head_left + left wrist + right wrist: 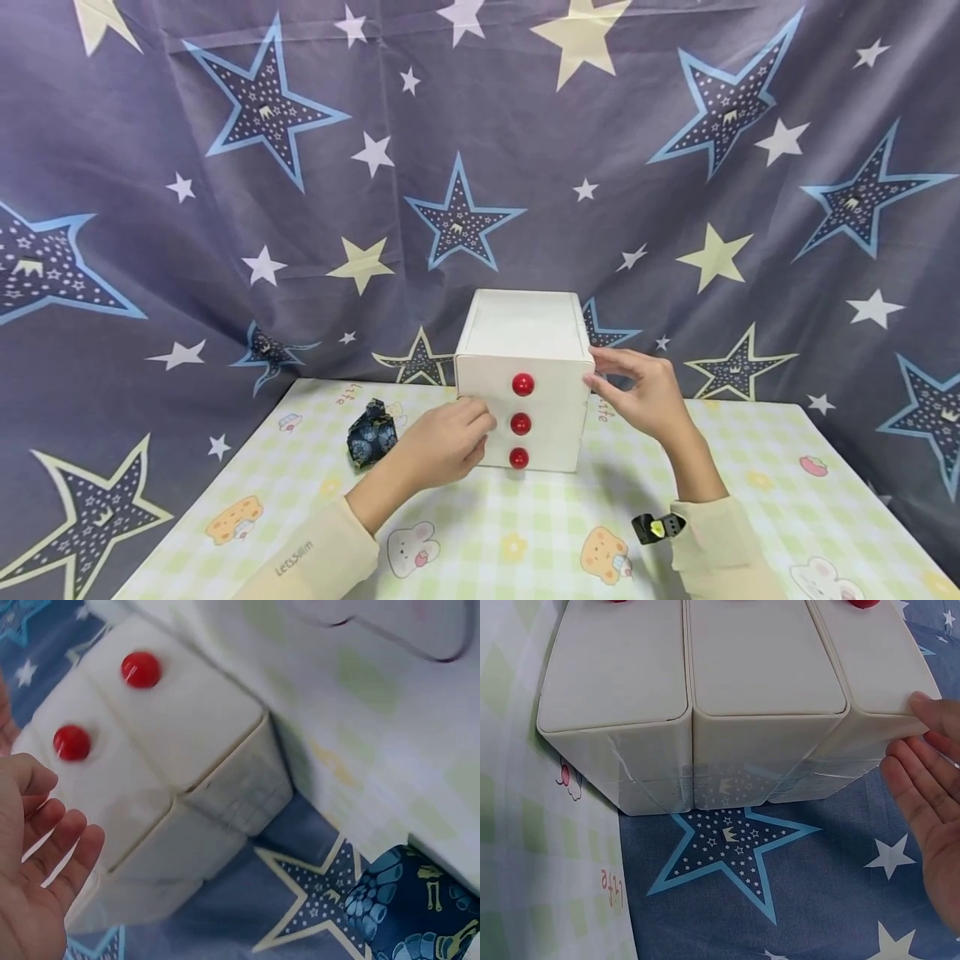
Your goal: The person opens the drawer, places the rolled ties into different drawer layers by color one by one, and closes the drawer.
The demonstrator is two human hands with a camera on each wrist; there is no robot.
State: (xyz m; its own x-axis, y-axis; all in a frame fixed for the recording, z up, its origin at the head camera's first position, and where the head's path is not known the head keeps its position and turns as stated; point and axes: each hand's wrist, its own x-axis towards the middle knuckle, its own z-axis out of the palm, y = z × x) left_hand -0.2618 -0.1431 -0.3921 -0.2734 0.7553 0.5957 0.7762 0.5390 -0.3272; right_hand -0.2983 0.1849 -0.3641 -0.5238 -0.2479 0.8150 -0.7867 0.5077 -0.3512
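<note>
Two pale sleeves enter from the near edge, the left sleeve (322, 554), marked with dark lettering, at eight o'clock from the white drawer box (487, 372), the right sleeve (712, 542) at four; just beside the right cuff, between four and five o'clock, shows a small black object (648, 529) with a yellow patch; beneath spreads the surface (555, 517), covered in a green-and-white checked cloth with cartoon animals and flowers.

The left hand (446, 442) is at eight o'clock, in front of the box's left part; its grip is loosely bent, the fingers slightly apart, with nothing seen between them; whether a fingertip touches the front I cannot tell; farther out, between eight and nine o'clock, a dark blue patterned item (371, 437) rests on the surface, apart from the box.

The box itself stands upright toward the far side of the surface, its front facing the wearer; three red knobs (521, 423) run down that front in a twelve-to-six line; the right hand (641, 392) is at three o'clock, its grip pinching the upper right edge, thumb on the front, fingers at the side; beyond, at twelve o'clock, hangs a grey-blue backdrop (525, 125) printed with stars.
</note>
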